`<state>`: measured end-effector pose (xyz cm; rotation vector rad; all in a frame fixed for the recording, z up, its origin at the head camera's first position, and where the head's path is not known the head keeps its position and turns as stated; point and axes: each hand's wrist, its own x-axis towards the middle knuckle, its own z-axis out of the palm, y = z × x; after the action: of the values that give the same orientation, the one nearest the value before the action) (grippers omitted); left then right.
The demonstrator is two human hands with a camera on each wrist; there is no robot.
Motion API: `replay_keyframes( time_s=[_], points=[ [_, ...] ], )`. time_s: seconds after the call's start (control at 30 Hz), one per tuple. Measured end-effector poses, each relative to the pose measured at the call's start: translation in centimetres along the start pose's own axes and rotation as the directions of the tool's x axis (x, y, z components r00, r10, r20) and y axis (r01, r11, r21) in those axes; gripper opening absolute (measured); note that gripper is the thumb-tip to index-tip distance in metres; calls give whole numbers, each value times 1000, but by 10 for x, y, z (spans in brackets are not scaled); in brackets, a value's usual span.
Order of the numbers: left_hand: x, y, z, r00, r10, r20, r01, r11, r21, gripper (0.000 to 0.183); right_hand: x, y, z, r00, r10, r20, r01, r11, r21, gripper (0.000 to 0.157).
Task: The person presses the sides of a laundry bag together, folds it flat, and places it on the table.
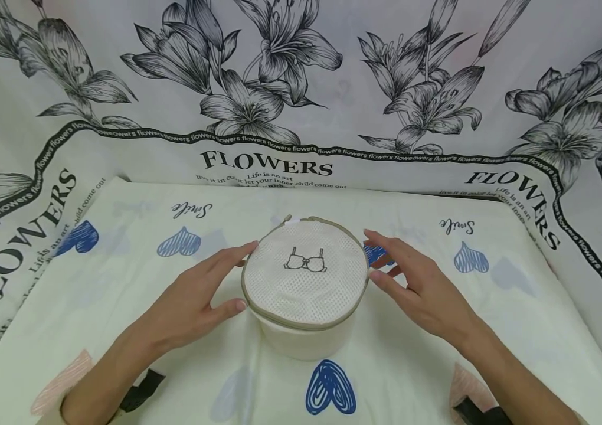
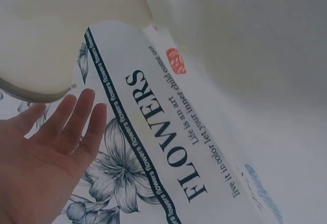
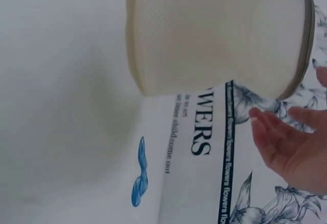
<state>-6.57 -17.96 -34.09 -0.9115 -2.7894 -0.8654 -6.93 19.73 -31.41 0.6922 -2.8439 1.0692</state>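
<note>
A white mesh bra wash bag [image 1: 301,304], round like a drum, stands upright on the cloth-covered surface. Its flat top carries a small black line drawing of a bra [image 1: 305,260], and a beige-grey zipper [image 1: 301,324] runs around the rim. The zipper pull [image 1: 287,219] lies at the back edge. On the left side, my left hand [image 1: 195,298] has its fingers spread, fingertips right at the rim. My right hand [image 1: 423,289] is at the opposite side, fingers loosely bent and thumb tip close to the rim. Both wrist views show the bag's pale side wall [image 3: 219,35] beyond relaxed fingers.
A pale cloth [image 1: 163,330] with hearts and "Smile" prints covers the work surface. Behind it and along both sides runs a white fabric [image 1: 343,118] with black flower drawings and a black lettered band. Black straps [image 1: 141,389] show at the forearms.
</note>
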Motion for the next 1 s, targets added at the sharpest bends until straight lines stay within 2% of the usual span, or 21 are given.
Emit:
replay_keyframes(
  time_s=[0.2, 0.37, 0.47, 0.6, 0.7, 0.77, 0.9, 1.0],
  points=[
    [1, 2, 3, 995, 30, -99, -31, 999, -9, 62, 6, -8, 8, 1000, 11, -20, -7, 980, 198, 53],
    [3, 7, 6, 989, 16, -149, -24, 998, -53, 53, 7, -10, 11, 998, 57, 11, -57, 937, 345, 49],
    [6, 12, 9, 986, -32, -165, 13, 994, -112, 53, 7, -11, 9, 992, 110, 56, -124, 894, 431, 49],
    [10, 19, 8, 978, -135, -158, 99, 971, -218, 51, 8, -13, 6, 976, 178, 126, -217, 826, 520, 52],
    [13, 25, 5, 971, -201, -133, 153, 940, -304, 49, 8, -14, 4, 966, 204, 162, -260, 788, 558, 54],
    [15, 28, 3, 965, -238, -106, 184, 910, -371, 49, 8, -15, 3, 962, 211, 175, -274, 774, 571, 56],
    [18, 33, 0, 952, -307, -17, 253, 813, -524, 50, 7, -14, 2, 960, 206, 187, -278, 747, 604, 59],
    [20, 35, 0, 932, -358, 47, 313, 735, -602, 52, 5, -12, 2, 962, 195, 193, -274, 726, 630, 63]
  ],
)
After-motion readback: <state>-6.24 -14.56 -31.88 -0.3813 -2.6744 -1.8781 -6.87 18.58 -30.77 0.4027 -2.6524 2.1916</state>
